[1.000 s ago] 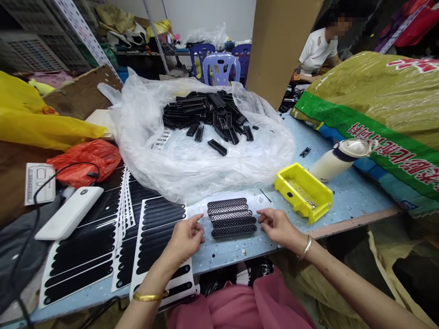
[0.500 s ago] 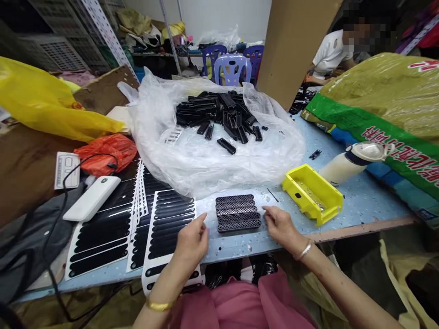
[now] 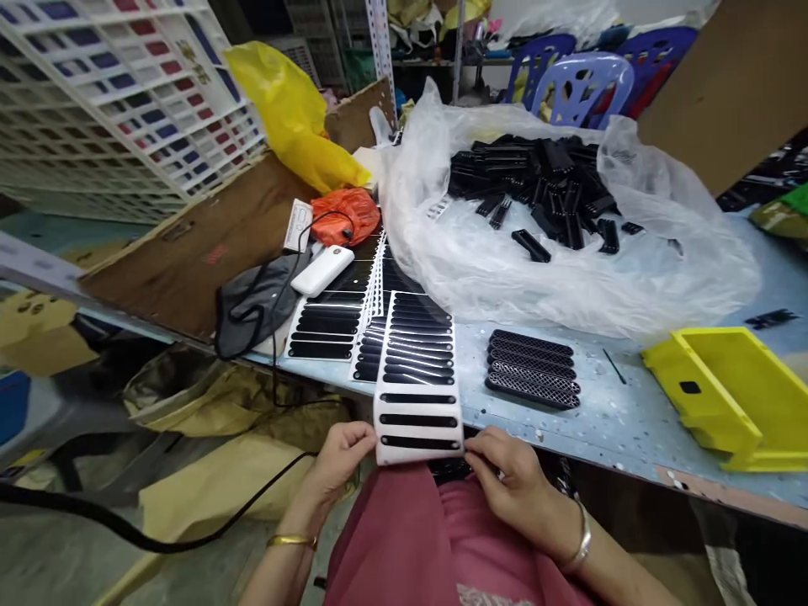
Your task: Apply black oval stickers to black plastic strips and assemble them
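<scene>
And here both hands are on the sheet [image 3: 418, 410], one at each side of its near end, with that end jutting past the front edge of the surface [image 3: 606, 429] above the lap. The job here looks like controlling a bendy sheet, and the best way is probably an even, light pull: both corners level, the backing flat between them, no sharp crease where it passes over the edge. Fingertips should do well on the white margin, clear of the black strips [image 3: 420, 443], which look thin enough to curl or pick up a mark.

Now the grip! The left hand [image 3: 339, 459] is nearly closed, thumb and forefinger pinching the left edge by the near corner. Across from it, the right hand [image 3: 508, 471] has its thumb and forefinger together on the opposite corner, the other fingers curled under. So the sheet lies right between the two, running forward from them onto the surface.

Just beyond the right hand, untouched, sit the mesh bars [image 3: 532, 369] in a neat row; farther to its right stands the yellow bin [image 3: 688, 387]. More sheets [image 3: 325, 328] lie ahead of the left hand.
</scene>
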Tool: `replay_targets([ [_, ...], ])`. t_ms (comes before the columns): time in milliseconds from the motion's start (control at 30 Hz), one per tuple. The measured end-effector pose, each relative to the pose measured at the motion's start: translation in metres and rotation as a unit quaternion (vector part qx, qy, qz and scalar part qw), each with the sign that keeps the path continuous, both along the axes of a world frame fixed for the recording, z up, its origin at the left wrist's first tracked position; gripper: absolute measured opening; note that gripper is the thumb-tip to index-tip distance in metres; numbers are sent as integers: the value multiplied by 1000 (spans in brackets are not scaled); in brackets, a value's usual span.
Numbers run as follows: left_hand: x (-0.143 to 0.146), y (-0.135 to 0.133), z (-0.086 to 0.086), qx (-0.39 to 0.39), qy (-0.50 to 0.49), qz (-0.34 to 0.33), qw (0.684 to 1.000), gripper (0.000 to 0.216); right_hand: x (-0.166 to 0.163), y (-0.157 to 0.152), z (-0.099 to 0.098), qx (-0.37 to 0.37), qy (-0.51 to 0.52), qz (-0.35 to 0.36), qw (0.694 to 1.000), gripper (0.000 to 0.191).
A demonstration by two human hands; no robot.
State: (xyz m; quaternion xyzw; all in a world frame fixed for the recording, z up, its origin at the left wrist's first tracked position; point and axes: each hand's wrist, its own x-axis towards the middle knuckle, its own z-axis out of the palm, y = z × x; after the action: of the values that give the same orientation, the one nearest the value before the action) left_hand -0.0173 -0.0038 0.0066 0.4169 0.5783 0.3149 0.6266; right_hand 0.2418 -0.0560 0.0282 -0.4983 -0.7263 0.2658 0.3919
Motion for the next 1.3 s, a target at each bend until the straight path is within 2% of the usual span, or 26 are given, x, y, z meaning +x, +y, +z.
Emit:
replay_targets([
  [100,15,-1,2,-36,-94,85,991,34,-16,18,-4,19,-11,3,1000,17],
  [167,23,1,4,-36,-119,104,987,34,-24,33,-10,22,-47,6,999,17],
  [300,32,-3,-1,-67,-179,56,980,46,-32,62,-26,25,-180,17,983,17],
  [400,33,-12,-8,-82,-178,22,980,41,-37,86,-31,11,-231,20,973,17],
  [600,37,-4,-10,-59,-180,73,979,29,-44,126,-20,-1,-236,10,972,17],
  [733,37,5,-5,-41,-182,106,977,30,-43,107,-11,6,-205,-9,979,19],
  [833,37,7,-4,-30,-180,151,972,33,-49,80,-13,1,-141,11,990,13],
  [933,40,5,-3,-32,-180,177,967,32,-59,64,-17,-6,-150,14,989,12],
  [1133,47,-1,0,-43,-209,172,962,31,-63,55,-15,-20,-162,27,986,13],
  [1300,48,6,1,-52,-234,160,958,31,-59,57,-15,-56,-82,13,995,13],
])
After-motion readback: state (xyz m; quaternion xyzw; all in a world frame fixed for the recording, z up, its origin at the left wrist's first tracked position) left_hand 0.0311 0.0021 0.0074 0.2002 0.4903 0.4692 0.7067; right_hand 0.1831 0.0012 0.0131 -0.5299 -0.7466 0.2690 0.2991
